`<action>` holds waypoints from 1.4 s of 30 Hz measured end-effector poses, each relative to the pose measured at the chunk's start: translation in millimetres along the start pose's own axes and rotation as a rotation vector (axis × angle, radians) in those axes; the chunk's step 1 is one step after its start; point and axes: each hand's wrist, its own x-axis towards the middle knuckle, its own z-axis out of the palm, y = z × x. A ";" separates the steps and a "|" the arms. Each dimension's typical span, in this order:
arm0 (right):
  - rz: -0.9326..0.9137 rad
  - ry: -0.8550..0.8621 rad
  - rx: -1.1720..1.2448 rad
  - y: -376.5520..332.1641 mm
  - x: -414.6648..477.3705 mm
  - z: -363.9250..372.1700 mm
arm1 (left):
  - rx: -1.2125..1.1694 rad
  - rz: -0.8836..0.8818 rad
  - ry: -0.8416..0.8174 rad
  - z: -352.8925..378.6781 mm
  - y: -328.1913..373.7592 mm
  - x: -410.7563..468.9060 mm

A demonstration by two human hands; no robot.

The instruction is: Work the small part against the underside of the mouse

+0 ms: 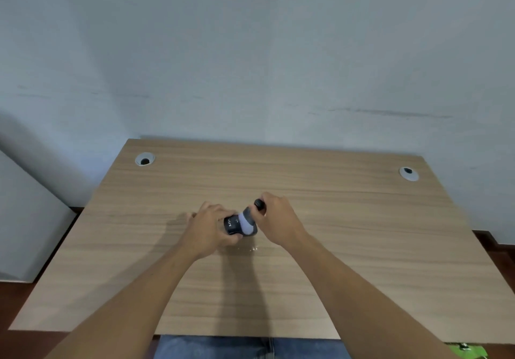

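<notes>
Your left hand (209, 227) grips the dark bottle (240, 223) by its body, tilted above mid-worktop (362, 233); your right hand (274, 219) curls round its black cap (259, 204). Small specks (252, 248) lie just near of it.

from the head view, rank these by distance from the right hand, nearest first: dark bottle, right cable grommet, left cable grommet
1. dark bottle: gripped at its cap by the right hand, mid-desk.
2. right cable grommet: far right corner.
3. left cable grommet: far left corner.
</notes>
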 end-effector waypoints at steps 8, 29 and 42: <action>0.067 0.031 0.007 16.9 -3.4 -6.0 | 0.010 -0.037 0.004 -2.7 0.0 -8.7; 0.041 0.051 0.045 7.3 -3.1 -2.0 | 0.012 -0.032 -0.035 -7.9 8.9 -9.4; 0.122 0.077 0.054 19.3 -6.9 7.4 | -0.143 -0.203 -0.043 -7.2 -12.1 -16.9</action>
